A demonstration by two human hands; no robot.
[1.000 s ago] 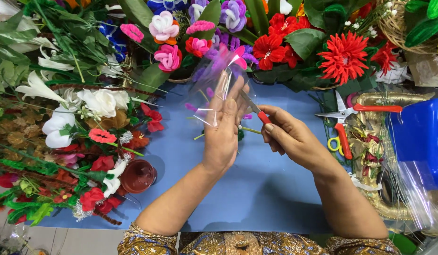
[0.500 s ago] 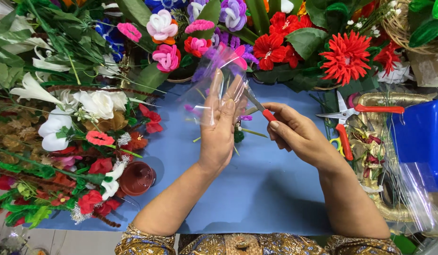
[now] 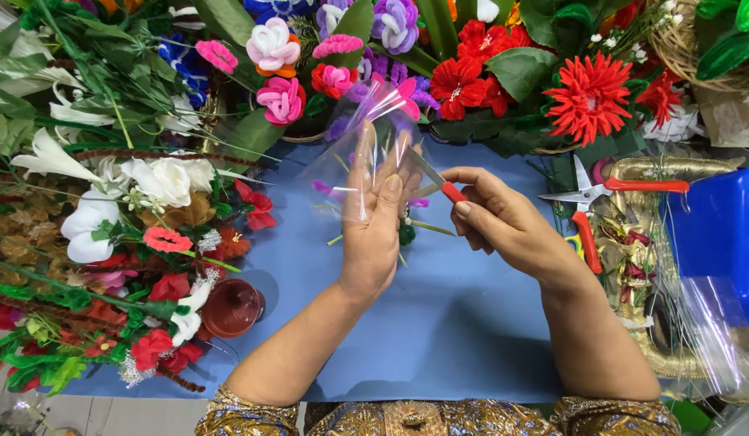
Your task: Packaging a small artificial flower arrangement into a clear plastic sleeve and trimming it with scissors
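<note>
Over the blue table mat (image 3: 439, 323), the left hand (image 3: 378, 230) pinches a clear cellophane sheet (image 3: 366, 161) upright; the right hand (image 3: 495, 222) grips red-handled scissors (image 3: 439, 184), blade touching it. Artificial flowers (image 3: 148, 186) crowd around, spare red scissors (image 3: 600, 194) lying right.

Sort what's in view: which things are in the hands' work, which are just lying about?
In hand:
left hand holding clear film
right hand holding red-handled cutter

Lying about:
red-handled scissors
dark red pot
blue bin
artificial flowers
</note>
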